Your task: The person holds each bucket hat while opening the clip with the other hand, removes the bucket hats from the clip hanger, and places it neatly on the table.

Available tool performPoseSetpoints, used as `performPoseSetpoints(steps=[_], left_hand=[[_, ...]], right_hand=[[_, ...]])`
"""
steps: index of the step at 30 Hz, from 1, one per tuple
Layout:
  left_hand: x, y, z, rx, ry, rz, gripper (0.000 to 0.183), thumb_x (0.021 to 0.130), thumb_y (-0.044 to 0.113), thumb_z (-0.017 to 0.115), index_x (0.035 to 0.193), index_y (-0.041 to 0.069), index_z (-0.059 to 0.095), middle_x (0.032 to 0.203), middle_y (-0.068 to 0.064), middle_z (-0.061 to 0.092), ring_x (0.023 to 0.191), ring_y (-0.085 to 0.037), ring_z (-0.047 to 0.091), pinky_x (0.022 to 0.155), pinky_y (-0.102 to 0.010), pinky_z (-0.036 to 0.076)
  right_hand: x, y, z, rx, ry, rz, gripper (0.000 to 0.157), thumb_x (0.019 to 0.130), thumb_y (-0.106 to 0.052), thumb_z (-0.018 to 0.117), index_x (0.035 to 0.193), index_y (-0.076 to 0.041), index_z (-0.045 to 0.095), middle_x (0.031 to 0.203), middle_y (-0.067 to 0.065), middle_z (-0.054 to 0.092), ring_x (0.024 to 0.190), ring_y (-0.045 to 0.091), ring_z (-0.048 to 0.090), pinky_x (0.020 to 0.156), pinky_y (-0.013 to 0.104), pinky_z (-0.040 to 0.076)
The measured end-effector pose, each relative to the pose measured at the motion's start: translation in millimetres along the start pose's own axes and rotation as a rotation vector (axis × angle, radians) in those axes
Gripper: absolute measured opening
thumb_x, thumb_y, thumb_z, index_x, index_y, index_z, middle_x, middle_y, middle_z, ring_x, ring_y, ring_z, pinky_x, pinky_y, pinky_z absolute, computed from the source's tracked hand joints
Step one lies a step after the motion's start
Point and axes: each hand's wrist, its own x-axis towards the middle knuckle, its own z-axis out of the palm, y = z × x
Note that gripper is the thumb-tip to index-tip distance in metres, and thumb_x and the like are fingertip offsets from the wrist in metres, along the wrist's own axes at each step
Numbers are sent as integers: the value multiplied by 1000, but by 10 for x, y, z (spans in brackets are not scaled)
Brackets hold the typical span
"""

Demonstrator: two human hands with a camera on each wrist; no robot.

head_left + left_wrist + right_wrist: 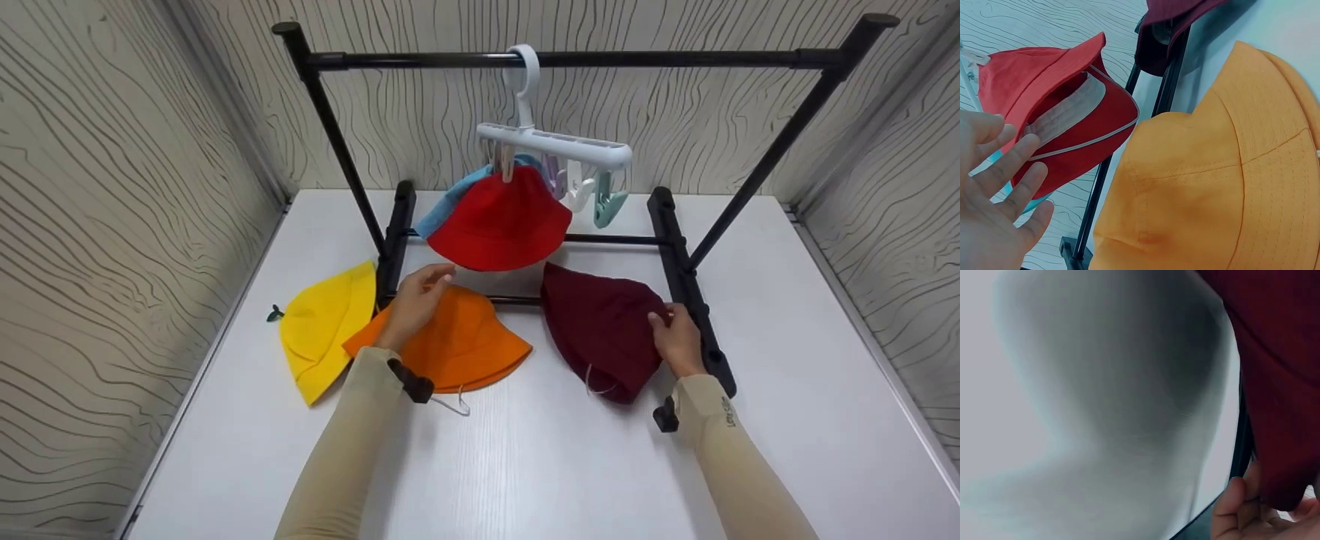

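My right hand [679,341] grips the crown end of a maroon bucket hat [600,322], its brim turned to the left and a pale cord hanging from it. In the right wrist view, the fingers [1230,500] bend round the edge of that hat [1280,394]. Relaxed and holding nothing, my left hand [412,304] hovers over an orange bucket hat [469,345] lying on the table. The left fingertips overlap a hanging red bucket hat [1089,118] in the left wrist view. That red hat [502,221] is clipped up in front of a light blue hat [454,202].
A white clip hanger [555,142] hooks over the bar of a black rack [675,58]. Its white clip [577,187] and green clip [607,201] hang to the right of the hats. A yellow hat [326,326] with a leaf-like tip lies left on the white table [510,465].
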Motion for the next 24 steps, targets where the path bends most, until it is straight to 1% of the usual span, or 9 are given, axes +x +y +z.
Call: performPoseSetpoints(steps=[4,9,13,16,20,24], left_hand=[[9,8,0,4,9,9,28,93,21,50,117,9,59,113,0,61,104,-15,53,94,-33,41],[6,16,0,15,12,13,27,93,21,50,116,11,60,113,0,61,103,-14,53,93,-32,42],[11,20,-3,12,11,17,27,93,20,50,115,10,60,115,-4,61,103,-16,53,93,-35,42],[16,24,-6,16,11,24,27,93,20,50,116,9,60,115,-4,61,102,-16,53,92,-35,42],[30,30,-12,-4,12,41,29,93,19,50,117,5,59,115,-5,61,103,-17,53,91,-34,43],[44,62,-26,-37,8,37,30,93,19,50,118,5,58,115,-6,60,103,-17,53,91,-34,43]], right_hand=[[-38,16,58,-24,-55,13,43,91,-16,51,124,9,38,117,33,47,107,41,47,89,48,38],[-95,21,115,-52,-102,11,46,88,-16,57,121,10,40,108,32,52,96,40,52,80,45,43],[-108,20,110,-49,-141,18,48,86,-17,59,121,10,40,106,31,53,94,39,53,77,43,44],[-101,17,85,-40,-156,27,51,86,-18,58,123,10,38,108,31,52,94,39,53,77,42,44],[-72,-10,53,-29,-114,-1,51,85,-15,59,123,11,38,108,32,52,97,40,53,79,44,44],[-35,-62,39,-22,-34,-54,47,84,-13,59,121,10,42,110,31,52,102,40,50,85,46,40]])
